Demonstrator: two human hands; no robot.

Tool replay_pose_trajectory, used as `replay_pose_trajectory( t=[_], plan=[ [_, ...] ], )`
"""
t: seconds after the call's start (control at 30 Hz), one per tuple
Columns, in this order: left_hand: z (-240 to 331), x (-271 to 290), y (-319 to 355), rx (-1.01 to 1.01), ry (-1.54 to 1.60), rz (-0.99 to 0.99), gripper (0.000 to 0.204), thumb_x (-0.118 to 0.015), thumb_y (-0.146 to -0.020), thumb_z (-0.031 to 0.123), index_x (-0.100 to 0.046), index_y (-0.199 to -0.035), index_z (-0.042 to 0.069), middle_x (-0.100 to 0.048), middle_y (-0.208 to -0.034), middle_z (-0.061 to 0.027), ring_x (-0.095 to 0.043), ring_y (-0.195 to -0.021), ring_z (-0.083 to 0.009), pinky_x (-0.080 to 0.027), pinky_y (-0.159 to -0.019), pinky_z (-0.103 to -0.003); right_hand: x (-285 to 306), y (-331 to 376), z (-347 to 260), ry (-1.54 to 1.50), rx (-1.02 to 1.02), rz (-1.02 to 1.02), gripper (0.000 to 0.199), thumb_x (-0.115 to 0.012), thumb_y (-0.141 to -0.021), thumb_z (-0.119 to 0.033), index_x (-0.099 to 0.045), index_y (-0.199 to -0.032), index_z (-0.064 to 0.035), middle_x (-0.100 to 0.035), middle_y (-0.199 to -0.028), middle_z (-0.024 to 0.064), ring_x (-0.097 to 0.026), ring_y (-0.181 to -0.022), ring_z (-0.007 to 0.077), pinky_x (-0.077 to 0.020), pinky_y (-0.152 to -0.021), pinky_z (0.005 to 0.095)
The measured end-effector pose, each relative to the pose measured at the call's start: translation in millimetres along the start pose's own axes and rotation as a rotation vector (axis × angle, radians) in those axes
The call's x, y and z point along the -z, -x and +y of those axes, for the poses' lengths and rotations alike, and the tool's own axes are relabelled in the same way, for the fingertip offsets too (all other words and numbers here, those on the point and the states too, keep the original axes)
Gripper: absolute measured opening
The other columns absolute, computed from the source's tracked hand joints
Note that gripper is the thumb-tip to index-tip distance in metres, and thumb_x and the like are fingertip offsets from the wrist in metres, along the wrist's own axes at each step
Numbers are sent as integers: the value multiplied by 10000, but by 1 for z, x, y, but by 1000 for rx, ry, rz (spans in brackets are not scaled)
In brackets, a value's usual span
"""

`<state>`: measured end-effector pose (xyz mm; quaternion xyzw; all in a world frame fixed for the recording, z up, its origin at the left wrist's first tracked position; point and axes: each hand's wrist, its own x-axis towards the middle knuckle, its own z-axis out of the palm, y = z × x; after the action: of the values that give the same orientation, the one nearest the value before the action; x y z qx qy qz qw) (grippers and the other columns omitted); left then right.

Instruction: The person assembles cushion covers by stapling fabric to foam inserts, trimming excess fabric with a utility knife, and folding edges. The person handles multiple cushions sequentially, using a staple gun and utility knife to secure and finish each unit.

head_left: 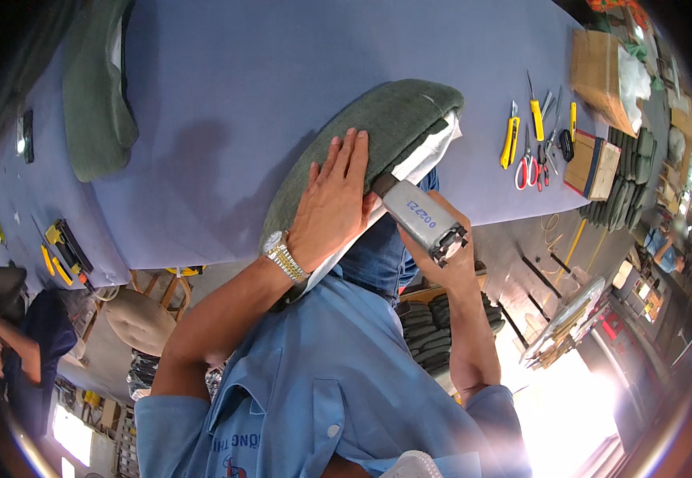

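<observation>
A curved cushion (394,111) in dark green fabric, with white cloth along its inner edge, lies tilted at the table's near edge against my body. My left hand (332,191) rests flat on its green face, fingers stretched out, a metal watch (284,255) at the wrist. In my right hand (451,253) is a grey staple gun (421,213), fingers wrapped round its handle, which is mostly hidden. The gun's nose meets the cushion's edge beside my left fingers; whether it presses on the cloth I cannot tell.
Utility knives (510,142), red-handled scissors (527,169) and other hand tools lie at the right of the blue table (226,64). Boxes (601,76) stand beyond. Another green cushion (95,103) lies far left. A co-worker (31,342) is at lower left.
</observation>
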<state>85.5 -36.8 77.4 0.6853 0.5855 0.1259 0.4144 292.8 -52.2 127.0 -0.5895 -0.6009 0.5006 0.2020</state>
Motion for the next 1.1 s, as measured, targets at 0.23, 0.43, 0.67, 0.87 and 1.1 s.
replay_pose_trajectory(
  t=[0.23, 0.43, 0.67, 0.87, 1.1],
  plan=[
    [1, 5, -3, -12, 63, 3, 910, -688, -822, 38, -199, -1586, -37, -315, -1606, -286, -336, -1481, -449, -353, -1196, -494, -1, 8, -12, 62, 107, 44, 247, -757, -787, -17, -669, -1013, 27, -661, -827, 89, -648, -709, 151, -500, -655, 287],
    [-1, 7, 0, -37, 23, 6, 938, -702, -799, 30, -197, -1587, -37, -309, -1606, -290, -350, -1468, -459, -374, -1184, -491, 0, 6, -14, 25, 88, -9, 292, -767, -766, -20, -660, -1033, 30, -635, -814, 89, -636, -718, 143, -493, -662, 282],
    [4, 9, -2, 17, 66, 2, 995, -754, -773, 44, -188, -1586, -38, -349, -1581, -302, -402, -1427, -478, -418, -1136, -539, -21, 8, 7, -9, 181, 161, 322, -769, -761, -21, -651, -1055, 36, -659, -828, 102, -635, -713, 156, -505, -666, 287],
    [-1, 12, -2, 29, 119, -19, 984, -757, -789, 67, -184, -1581, -49, -317, -1609, -280, -335, -1490, -448, -382, -1155, -607, -12, 13, -19, 75, 151, 69, 308, -776, -736, -39, -655, -1011, 29, -658, -854, 122, -646, -690, 208, -512, -653, 313],
    [-4, 10, 1, -39, 60, 44, 1019, -793, -780, 147, -195, -1580, -55, -383, -1513, -390, -461, -1363, -514, -443, -1117, -501, -11, 9, -20, 26, 143, 10, 332, -769, -732, -38, -650, -1035, 28, -656, -864, 112, -646, -714, 186, -504, -685, 292]
  ],
)
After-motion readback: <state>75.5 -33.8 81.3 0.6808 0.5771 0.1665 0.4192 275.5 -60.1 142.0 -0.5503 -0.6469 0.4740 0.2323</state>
